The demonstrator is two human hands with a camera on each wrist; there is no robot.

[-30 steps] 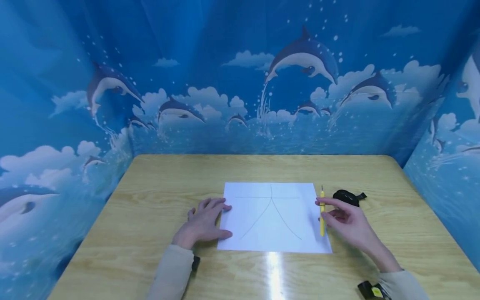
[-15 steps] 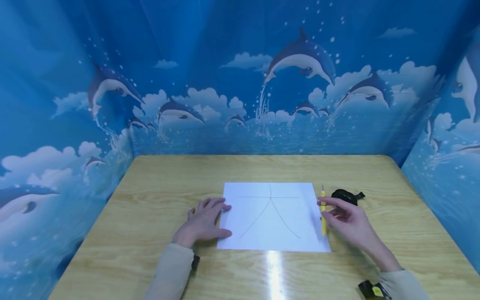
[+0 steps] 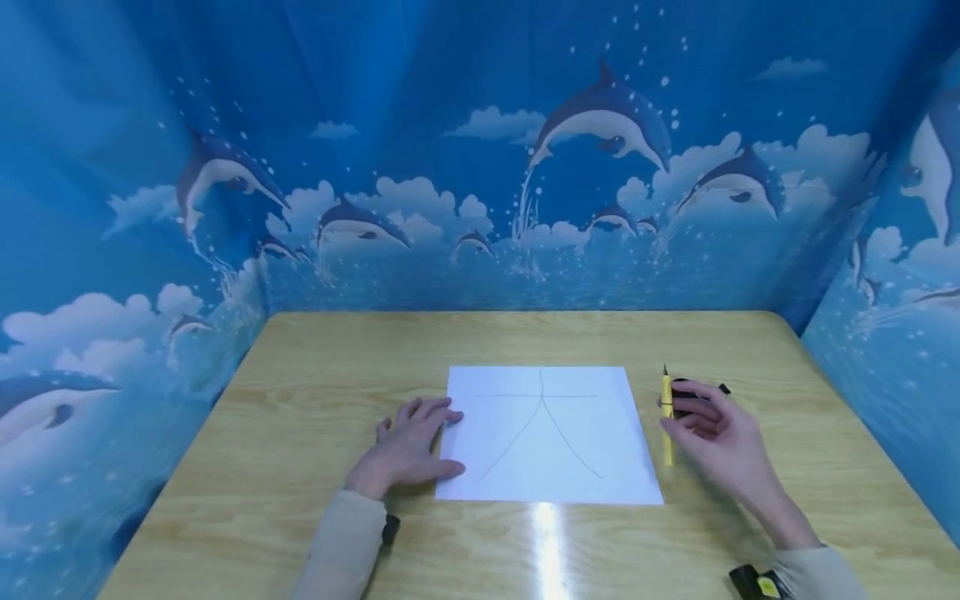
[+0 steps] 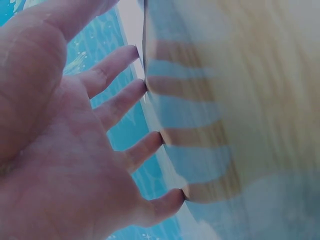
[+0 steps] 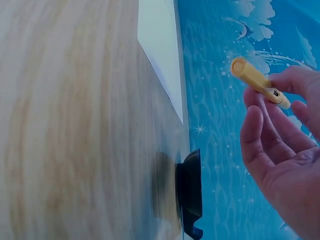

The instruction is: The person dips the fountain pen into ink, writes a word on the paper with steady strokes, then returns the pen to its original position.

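A white sheet of paper [image 3: 517, 433] lies on the table, bearing thin drawn lines: a short vertical one, a horizontal one and two curves that spread downward. My left hand [image 3: 403, 446] rests at the paper's left edge, thumb and a finger on the sheet, fingers spread. Right of the paper, my right hand [image 3: 723, 450] pinches a yellow pen [image 3: 667, 442] upright, dark tip pointing away from me. The right wrist view shows the rear end of the pen [image 5: 250, 74] held off the table between thumb and fingertips.
A black rounded object [image 5: 191, 190] with a small tab sits on the table, partly hidden behind my right hand in the head view. The wooden table [image 3: 337, 350] meets a blue dolphin-print curtain [image 3: 450, 250] at its back and sides.
My right hand has moved right with the pen, away from the paper's edge, and now partly covers the black object. The left hand and the paper stay in place.
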